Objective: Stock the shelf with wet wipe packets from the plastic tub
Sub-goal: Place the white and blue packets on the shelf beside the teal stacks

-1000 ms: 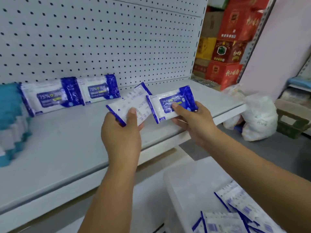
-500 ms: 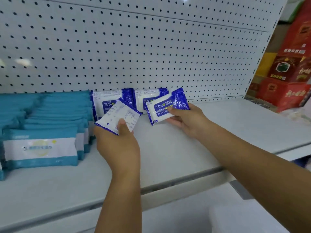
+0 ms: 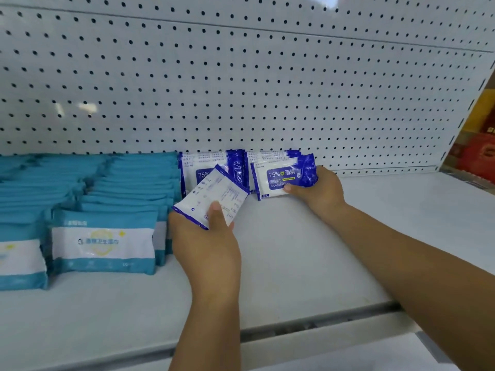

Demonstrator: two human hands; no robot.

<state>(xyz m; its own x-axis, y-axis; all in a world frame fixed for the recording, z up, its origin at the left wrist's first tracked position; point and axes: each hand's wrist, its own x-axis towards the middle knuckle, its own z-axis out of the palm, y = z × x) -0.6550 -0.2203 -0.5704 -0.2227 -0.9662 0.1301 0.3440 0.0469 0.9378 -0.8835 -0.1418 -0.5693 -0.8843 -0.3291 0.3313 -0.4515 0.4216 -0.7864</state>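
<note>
White steel shelf (image 3: pixel 294 263) with pegboard back panel (image 3: pixel 241 76); the tub is out of view. Left hand (image 3: pixel 206 245): thumb (image 3: pixel 217 213) pressed on top of the left packet (image 3: pixel 214 195), fingers curled beneath it. This packet is clear of the shelf and tilted, fine-print side up. Right hand (image 3: pixel 318 191): thumb on the lower front edge of the right packet (image 3: pixel 281 179), fingers wrapped behind its right end. This packet is upright, label facing out; whether its bottom edge touches the shelf cannot be resolved. Handling, judged: light, soft film pouches, squashy in the middle, glossy and so probably slippery, with stiffer crimped end seals. Best grip looks like a thumb-and-fingers pinch across the body near one end, as both hands have it. A lone packet would likely flop, so it should lean on its neighbours. Appearance: white body, dark blue ends, blue label reading "75%" and "Alcohol Wipes". Directly behind the right fingers, the right row (image 3: pixel 270 156) of identical packets stands against the pegboard. Behind the left packet stands the left row (image 3: pixel 235 164). Beside the left hand, on its outer side, are teal packs (image 3: pixel 104 245) in stacked rows. Well beyond the right hand, past the shelf end, sit red cartons (image 3: pixel 479 156)
</note>
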